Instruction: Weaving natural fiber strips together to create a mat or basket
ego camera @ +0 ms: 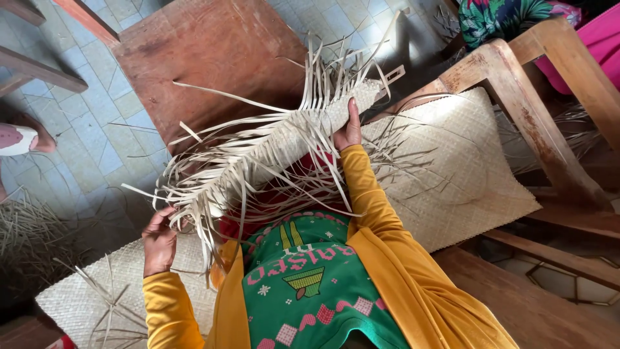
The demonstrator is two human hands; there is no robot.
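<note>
Head view: the left hand (159, 242) pinches loose straw strips at the near end of a half-woven palm-leaf panel (290, 139), fingers closed on them. The right hand (349, 129) clasps the panel's far edge, steadying it across the lap above the finished mat (465, 174).

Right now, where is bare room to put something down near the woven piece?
The brown wooden board beyond the woven piece is bare at its far end. The flat mat is open between the right hand and the wooden bench frame. Around the left hand, loose strips crowd everything.
</note>
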